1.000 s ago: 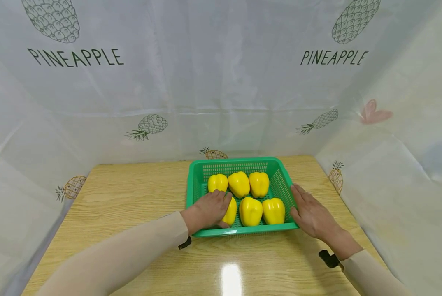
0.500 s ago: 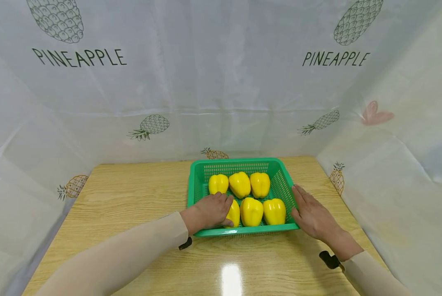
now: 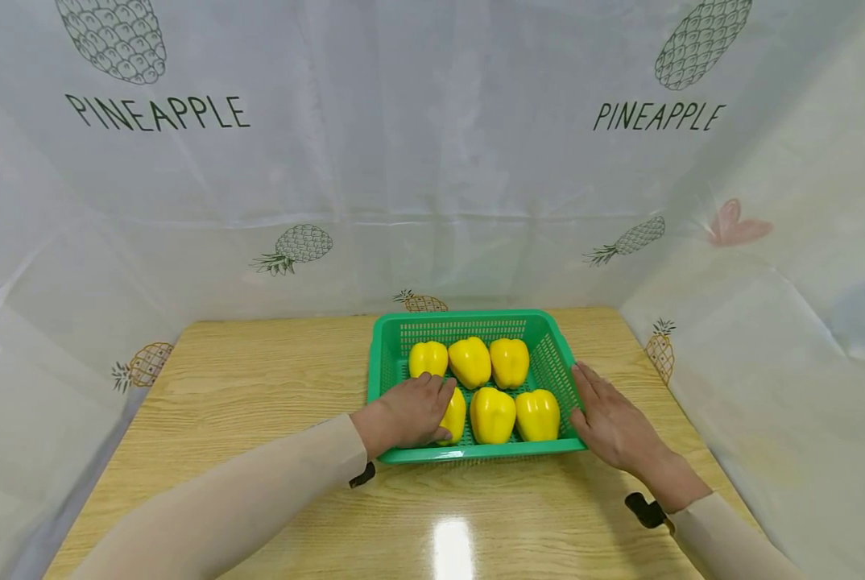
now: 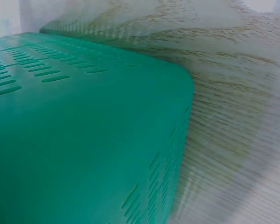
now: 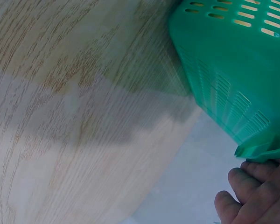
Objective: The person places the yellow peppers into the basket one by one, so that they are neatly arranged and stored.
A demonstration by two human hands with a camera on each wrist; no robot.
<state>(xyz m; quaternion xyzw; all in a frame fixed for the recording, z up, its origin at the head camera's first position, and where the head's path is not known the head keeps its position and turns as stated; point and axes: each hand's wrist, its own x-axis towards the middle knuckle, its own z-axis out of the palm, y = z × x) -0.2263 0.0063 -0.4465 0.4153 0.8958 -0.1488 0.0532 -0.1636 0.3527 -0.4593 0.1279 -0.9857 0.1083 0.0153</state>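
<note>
A green plastic basket (image 3: 483, 453) stands on the wooden table with yellow bell peppers in two rows. My left hand (image 3: 414, 412) reaches over its front left corner and grips the front left bell pepper (image 3: 453, 419), partly hiding it. Beside that lie the front middle bell pepper (image 3: 493, 416) and the front right bell pepper (image 3: 537, 416). Three more make up the back row, among them the middle one (image 3: 470, 362). My right hand (image 3: 614, 420) rests along the basket's right rim, fingers extended. In the right wrist view, its fingers (image 5: 245, 184) lie at the basket's edge.
The wooden table (image 3: 273, 362) extends to the left of the basket and in front of it. A pale curtain (image 3: 418, 161) printed with pineapples hangs behind the table and along both sides.
The gripped bell pepper has shifted slightly within the basket, first to the right, then a little back to the left, along with my left hand's fingers. My right hand stays at the rim.
</note>
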